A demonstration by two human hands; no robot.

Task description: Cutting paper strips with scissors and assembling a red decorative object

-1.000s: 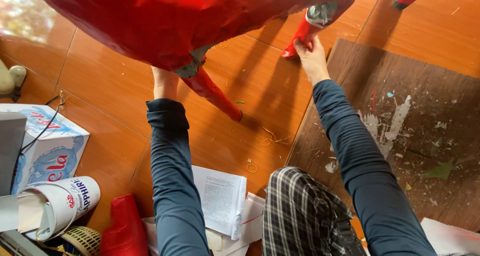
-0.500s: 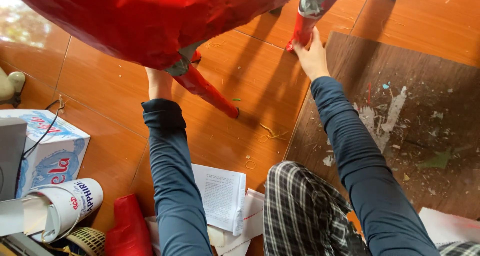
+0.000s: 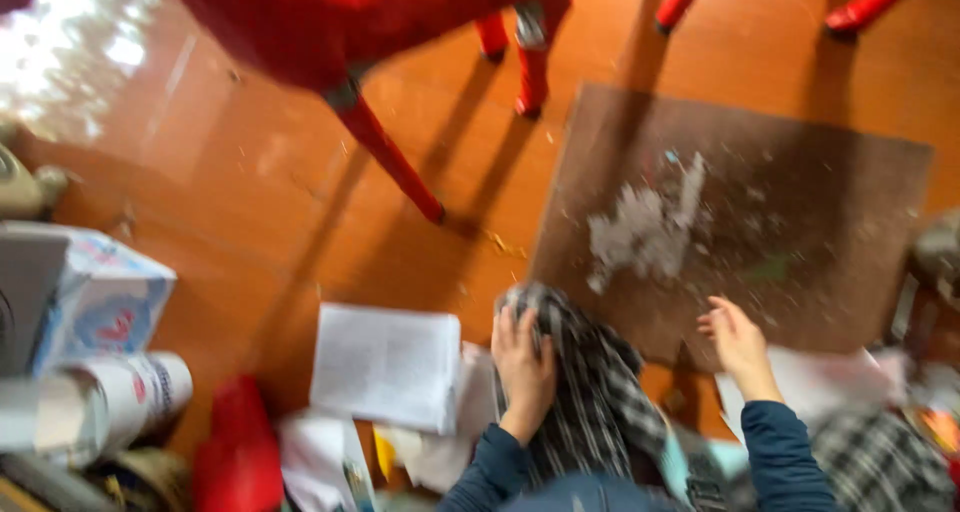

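Note:
The picture is blurred by motion. A red plastic chair (image 3: 400, 22) stands on the orange tiled floor at the top, and neither hand touches it. My left hand (image 3: 523, 360) lies flat, fingers spread, on my knee in black-and-white checked cloth (image 3: 590, 392). My right hand (image 3: 738, 337) hovers open with nothing in it above the near edge of a brown mat (image 3: 790, 212). A pale smear of dust (image 3: 645, 227) marks the mat's middle. Both my sleeves are dark blue.
A stack of white papers (image 3: 388, 365) lies left of my knee. A blue and white carton (image 3: 100, 297), a white tub (image 3: 130, 397) and a red object (image 3: 238, 442) crowd the lower left. More red chair legs (image 3: 860, 2) stand at the top right.
Both hands have let go of the red chair's legs and pulled back toward me. The left now rests on my knee, the right hangs open over the mat. The chair stands on the floor.

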